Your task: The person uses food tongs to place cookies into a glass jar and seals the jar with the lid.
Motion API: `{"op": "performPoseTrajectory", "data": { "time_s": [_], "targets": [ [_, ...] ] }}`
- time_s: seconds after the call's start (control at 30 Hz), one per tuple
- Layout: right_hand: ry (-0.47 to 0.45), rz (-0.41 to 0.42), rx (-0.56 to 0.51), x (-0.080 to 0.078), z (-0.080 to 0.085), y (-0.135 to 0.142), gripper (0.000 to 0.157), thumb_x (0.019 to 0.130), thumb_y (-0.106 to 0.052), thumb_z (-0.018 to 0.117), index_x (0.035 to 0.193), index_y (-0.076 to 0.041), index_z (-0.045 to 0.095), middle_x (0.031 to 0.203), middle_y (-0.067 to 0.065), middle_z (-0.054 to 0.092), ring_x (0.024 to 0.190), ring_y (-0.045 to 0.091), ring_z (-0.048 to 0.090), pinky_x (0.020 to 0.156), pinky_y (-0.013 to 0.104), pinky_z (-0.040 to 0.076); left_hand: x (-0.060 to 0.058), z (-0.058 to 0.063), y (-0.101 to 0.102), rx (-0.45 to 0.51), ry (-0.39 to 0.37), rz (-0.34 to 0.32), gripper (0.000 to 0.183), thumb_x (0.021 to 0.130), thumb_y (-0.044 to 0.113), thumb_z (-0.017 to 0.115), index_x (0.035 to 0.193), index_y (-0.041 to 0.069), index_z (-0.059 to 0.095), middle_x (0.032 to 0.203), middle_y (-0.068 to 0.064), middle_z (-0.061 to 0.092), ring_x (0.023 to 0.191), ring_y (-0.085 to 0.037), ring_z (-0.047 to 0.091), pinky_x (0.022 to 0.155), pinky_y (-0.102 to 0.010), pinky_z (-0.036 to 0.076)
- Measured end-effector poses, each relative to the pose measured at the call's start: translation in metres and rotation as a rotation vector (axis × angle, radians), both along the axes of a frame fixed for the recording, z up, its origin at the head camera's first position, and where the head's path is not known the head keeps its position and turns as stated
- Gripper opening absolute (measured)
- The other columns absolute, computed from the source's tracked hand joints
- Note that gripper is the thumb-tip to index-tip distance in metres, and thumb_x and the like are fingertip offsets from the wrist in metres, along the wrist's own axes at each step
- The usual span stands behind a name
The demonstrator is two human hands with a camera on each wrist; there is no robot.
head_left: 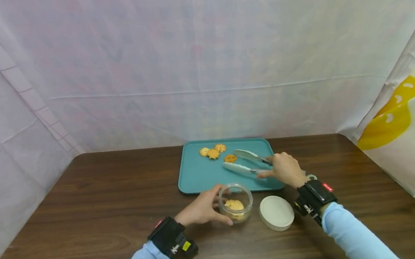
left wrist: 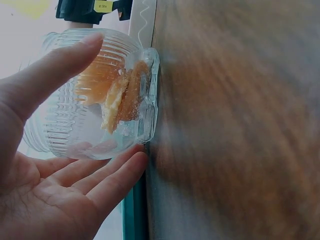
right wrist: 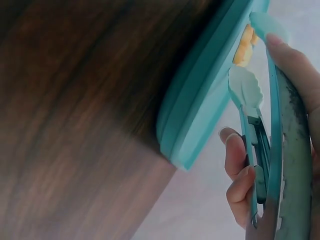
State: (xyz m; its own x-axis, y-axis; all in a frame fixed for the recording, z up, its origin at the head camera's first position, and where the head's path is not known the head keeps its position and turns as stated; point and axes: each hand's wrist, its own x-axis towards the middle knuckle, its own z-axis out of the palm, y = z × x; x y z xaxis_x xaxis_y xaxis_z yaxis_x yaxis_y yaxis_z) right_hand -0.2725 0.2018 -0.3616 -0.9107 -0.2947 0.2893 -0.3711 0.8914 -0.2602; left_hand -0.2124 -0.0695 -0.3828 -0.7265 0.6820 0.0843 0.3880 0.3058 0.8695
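Note:
My left hand [head_left: 201, 208] holds a clear jar [head_left: 247, 204] by its side, thumb on one side and fingers on the other in the left wrist view. Several cookies [left wrist: 117, 97] lie in the bottom of the jar, which stands upright without a lid. With my right hand [head_left: 285, 169] I grip a pair of tongs [head_left: 236, 168], thumb on one arm and fingers on the other. The tongs' pale tips are spread over the teal tray [head_left: 197, 178], either side of a brown pretzel-shaped cookie [head_left: 230, 158]. I cannot tell whether they touch it.
Three more cookies [head_left: 213, 154] sit together toward the tray's back left. A round white lid [head_left: 277, 213] lies on the wooden table [head_left: 106, 210], right of the jar. Behind the table hangs a pale cloth [head_left: 193, 64].

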Motion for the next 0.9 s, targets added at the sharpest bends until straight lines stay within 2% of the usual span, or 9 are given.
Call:
{"op": "performPoseTrajectory", "data": {
  "time_s": [0.13, 0.27, 0.37, 0.5, 0.9],
  "targets": [
    [0.017, 0.014, -0.004, -0.0001, 0.0004, -0.0038, 0.066, 0.059, -0.043, 0.077, 0.102, 0.005, 0.065, 0.074, 0.026, 0.068, 0.038, 0.014, 0.045, 0.031, 0.023, 0.027, 0.0002, 0.0002, -0.0001, -0.004, 0.002, 0.002, 0.073, 0.065, 0.010, 0.077, 0.124, -0.004, 0.037, 0.128, -0.025, 0.045, 0.112, -0.034, 0.049, 0.095, -0.043, 0.048],
    [0.022, -0.001, -0.008, 0.0006, -0.0001, -0.0054, 0.064, 0.059, -0.042, 0.076, 0.102, 0.004, 0.065, 0.081, 0.028, 0.068, 0.043, 0.019, 0.051, 0.030, 0.025, 0.032, 0.0004, 0.0004, 0.0005, -0.007, 0.006, 0.002, 0.072, 0.065, 0.010, 0.077, 0.123, -0.004, 0.037, 0.127, -0.025, 0.046, 0.111, -0.034, 0.050, 0.095, -0.043, 0.048],
    [0.038, -0.011, -0.005, 0.0011, -0.0011, -0.0055, 0.062, 0.060, -0.041, 0.076, 0.101, 0.004, 0.066, 0.088, 0.028, 0.068, 0.050, 0.026, 0.057, 0.032, 0.030, 0.042, 0.0008, 0.0009, 0.0009, -0.009, 0.003, 0.003, 0.072, 0.065, 0.010, 0.077, 0.123, -0.004, 0.037, 0.128, -0.025, 0.046, 0.110, -0.034, 0.050, 0.095, -0.043, 0.048],
    [0.054, -0.020, 0.002, 0.0020, -0.0021, -0.0052, 0.060, 0.060, -0.041, 0.076, 0.100, 0.003, 0.066, 0.087, 0.027, 0.068, 0.052, 0.028, 0.057, 0.033, 0.031, 0.044, 0.0014, 0.0011, 0.0011, -0.007, 0.004, 0.001, 0.071, 0.065, 0.010, 0.077, 0.123, -0.003, 0.038, 0.128, -0.025, 0.046, 0.110, -0.034, 0.050, 0.095, -0.042, 0.048],
    [0.123, -0.013, 0.015, 0.0034, -0.0053, -0.0016, 0.055, 0.061, -0.041, 0.075, 0.098, 0.000, 0.069, 0.080, 0.025, 0.069, 0.041, 0.018, 0.049, 0.028, 0.027, 0.034, 0.0016, 0.0012, -0.0002, -0.005, 0.000, -0.009, 0.071, 0.066, 0.011, 0.076, 0.124, -0.003, 0.037, 0.127, -0.025, 0.046, 0.113, -0.035, 0.048, 0.095, -0.043, 0.048]
  ]
}}
